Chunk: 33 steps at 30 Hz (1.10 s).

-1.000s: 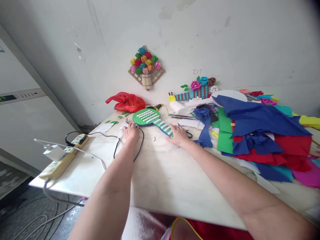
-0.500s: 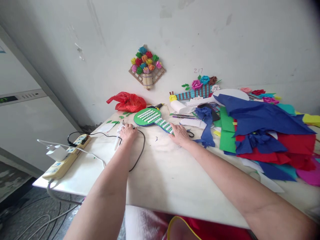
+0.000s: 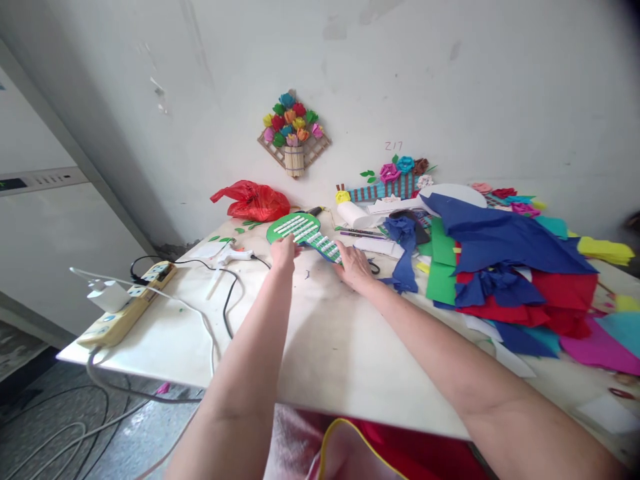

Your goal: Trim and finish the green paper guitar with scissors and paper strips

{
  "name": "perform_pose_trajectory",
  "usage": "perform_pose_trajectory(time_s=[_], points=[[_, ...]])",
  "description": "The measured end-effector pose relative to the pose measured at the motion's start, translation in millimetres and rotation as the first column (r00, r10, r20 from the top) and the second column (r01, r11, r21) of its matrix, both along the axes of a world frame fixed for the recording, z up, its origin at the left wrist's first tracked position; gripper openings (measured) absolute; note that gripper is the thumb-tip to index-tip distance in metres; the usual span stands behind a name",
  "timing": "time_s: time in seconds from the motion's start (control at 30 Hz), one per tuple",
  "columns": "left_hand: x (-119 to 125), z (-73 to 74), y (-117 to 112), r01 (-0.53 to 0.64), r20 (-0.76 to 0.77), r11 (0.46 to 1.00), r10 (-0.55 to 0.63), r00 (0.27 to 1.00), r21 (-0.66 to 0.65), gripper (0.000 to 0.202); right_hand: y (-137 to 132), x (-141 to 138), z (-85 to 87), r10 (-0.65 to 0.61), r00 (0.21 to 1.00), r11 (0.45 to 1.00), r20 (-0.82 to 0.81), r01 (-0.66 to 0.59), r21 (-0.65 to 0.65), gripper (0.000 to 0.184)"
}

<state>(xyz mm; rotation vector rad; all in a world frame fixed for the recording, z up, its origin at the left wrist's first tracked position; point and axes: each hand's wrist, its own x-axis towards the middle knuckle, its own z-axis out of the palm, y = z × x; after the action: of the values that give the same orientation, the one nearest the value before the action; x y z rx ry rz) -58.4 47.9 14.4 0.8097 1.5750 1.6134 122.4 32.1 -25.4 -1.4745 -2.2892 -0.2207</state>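
A green paddle-shaped craft piece [image 3: 283, 228] with white strips glued across it and a blue edge lies at the back middle of the table. My left hand [image 3: 285, 253] pinches the near edge of its round part. At the end of the narrow part, my right hand [image 3: 355, 268] grips it with thumb and fingers; part of that end is hidden. A white glue gun [image 3: 233, 256] with a black cord rests on the table left of my left hand.
A yellow power strip [image 3: 127, 303] with plugs and cords is at the left edge. Behind the craft piece sits a red plastic bag [image 3: 257, 202]. Blue paper [image 3: 505, 233], with red and green sheets, is piled on the right. A paper flower basket [image 3: 294, 160] hangs on the wall.
My left hand has left the glue gun, moved right and taken hold of the round part of the craft piece. My right hand stays at the narrow end. The view has shifted slightly.
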Motion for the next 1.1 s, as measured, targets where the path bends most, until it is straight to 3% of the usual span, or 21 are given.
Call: perform_pose_trajectory(time_s=[0.07, 0.17, 0.3, 0.37, 0.47, 0.67, 0.83, 1.0, 1.1], points=[[19.1, -10.4, -0.1, 0.036, 0.319, 0.999, -0.034, 0.947, -0.002, 0.036, -1.0, 0.6, 1.9, -0.009, 1.000, 1.000, -0.002, 0.009, 0.009, 0.058], [31.0, -27.5, -1.0, 0.053, 0.455, 0.999, -0.046, 0.889, -0.002, 0.038, -3.9, -1.7, 4.9, -0.020, 1.000, 1.000, 0.000, 0.020, 0.023, 0.059], [26.7, -40.9, 1.4, 0.165, 0.667, 0.966, -0.255, 0.700, 0.197, 0.040, -9.7, -9.5, 6.7, 0.001, 1.000, 0.999, -0.007, -0.001, 0.035, 0.061], [22.2, -42.4, 2.0, 0.146, 0.679, 0.932, -0.342, 0.650, 0.331, 0.041, -13.1, -13.6, 6.5, 0.031, 0.999, 0.999, -0.023, -0.030, 0.045, 0.060], [17.0, -41.2, 0.3, 0.106, 0.648, 0.888, -0.404, 0.645, 0.448, 0.039, -17.2, -17.5, 5.2, 0.090, 0.994, 0.994, -0.064, -0.086, 0.073, 0.060], [14.7, -42.6, -0.5, 0.110, 0.615, 0.890, -0.391, 0.685, 0.443, 0.034, -14.2, -17.7, -2.7, 0.154, 0.969, 0.988, -0.195, -0.154, 0.015, 0.065], [18.0, -43.7, 1.3, 0.175, 0.585, 0.864, -0.455, 0.671, 0.472, 0.044, -11.0, -18.2, -7.9, 0.193, 0.948, 0.979, -0.253, -0.204, -0.017, 0.069], [20.9, -41.9, -1.3, 0.100, 0.593, 0.844, -0.450, 0.668, 0.527, 0.042, -14.6, -20.6, -8.1, 0.228, 0.946, 0.972, -0.231, -0.233, 0.006, 0.067], [21.4, -42.3, -1.9, 0.046, 0.609, 0.794, -0.500, 0.615, 0.606, 0.037, -16.1, -21.3, -8.5, 0.240, 0.942, 0.970, -0.234, -0.240, 0.030, 0.068]])
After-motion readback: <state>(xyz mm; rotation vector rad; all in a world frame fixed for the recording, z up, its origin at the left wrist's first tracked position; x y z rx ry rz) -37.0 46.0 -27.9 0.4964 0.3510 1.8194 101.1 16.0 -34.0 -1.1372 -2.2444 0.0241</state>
